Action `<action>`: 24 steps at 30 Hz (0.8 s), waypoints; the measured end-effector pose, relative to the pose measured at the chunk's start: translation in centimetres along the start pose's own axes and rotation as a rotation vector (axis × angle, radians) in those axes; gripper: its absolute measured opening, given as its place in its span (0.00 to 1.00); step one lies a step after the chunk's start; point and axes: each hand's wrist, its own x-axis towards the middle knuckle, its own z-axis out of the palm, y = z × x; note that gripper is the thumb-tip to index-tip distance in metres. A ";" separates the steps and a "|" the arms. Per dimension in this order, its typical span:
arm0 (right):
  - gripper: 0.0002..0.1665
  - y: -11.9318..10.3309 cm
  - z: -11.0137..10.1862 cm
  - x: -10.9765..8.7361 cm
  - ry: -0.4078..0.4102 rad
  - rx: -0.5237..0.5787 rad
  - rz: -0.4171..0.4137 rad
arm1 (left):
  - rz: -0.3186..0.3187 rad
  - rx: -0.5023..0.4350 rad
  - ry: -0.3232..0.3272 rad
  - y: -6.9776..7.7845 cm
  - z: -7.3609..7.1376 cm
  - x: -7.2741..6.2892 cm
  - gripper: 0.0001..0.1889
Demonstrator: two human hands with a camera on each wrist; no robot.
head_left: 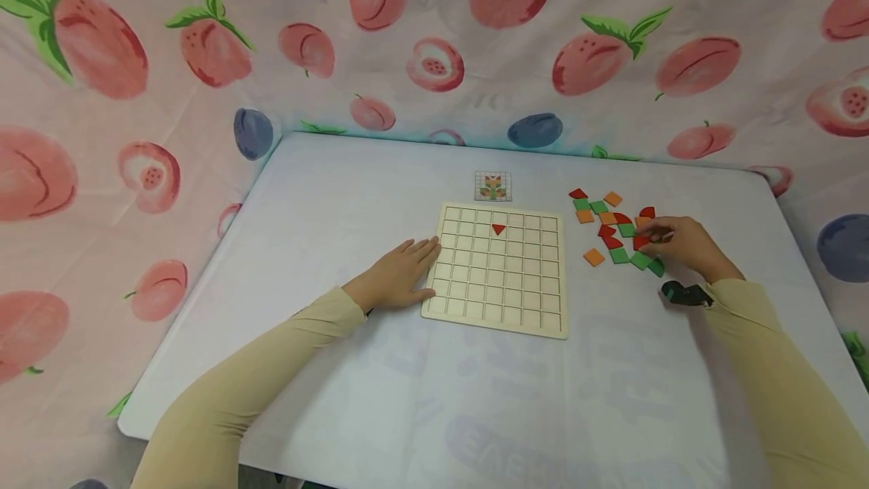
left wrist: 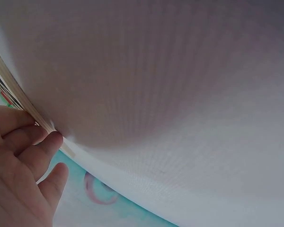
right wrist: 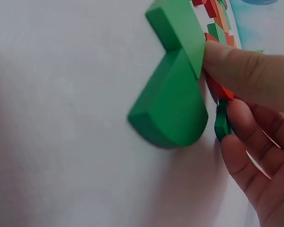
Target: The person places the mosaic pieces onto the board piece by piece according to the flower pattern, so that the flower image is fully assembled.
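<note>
Gripping or merely touching, I cannot tell which, the right hand bends its fingers among red, green and orange tiles right of the gridded board, whose left edge the left hand touches with extended fingers.

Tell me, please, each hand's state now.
Left hand: open, touching the pale wooden gridded square board.
Right hand: among flat red and green pieces; grip cannot be told.
</note>
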 end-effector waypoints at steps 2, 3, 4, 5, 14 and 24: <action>0.22 0.0 0.0 0.0 0.000 -0.003 0.004 | 0.004 -0.004 0.003 0.0 0.0 0.0 0.42; 0.22 0.0 0.0 0.0 0.000 -0.006 0.007 | 0.006 -0.005 0.004 0.0 0.0 0.0 0.42; 0.22 0.0 0.0 -0.1 0.002 -0.007 0.009 | 0.006 -0.003 0.002 0.0 0.0 0.0 0.42; 0.22 0.0 0.0 -0.1 0.005 -0.010 0.010 | 0.007 0.000 0.000 0.0 -0.1 -0.1 0.42; 0.20 0.1 -0.2 -0.3 0.014 -0.015 -0.015 | 0.009 0.006 0.011 0.1 -0.1 -0.1 0.42; 0.18 -0.4 -0.9 -0.8 -0.014 -0.011 -0.010 | 0.001 0.000 -0.002 0.1 -0.2 -0.1 0.42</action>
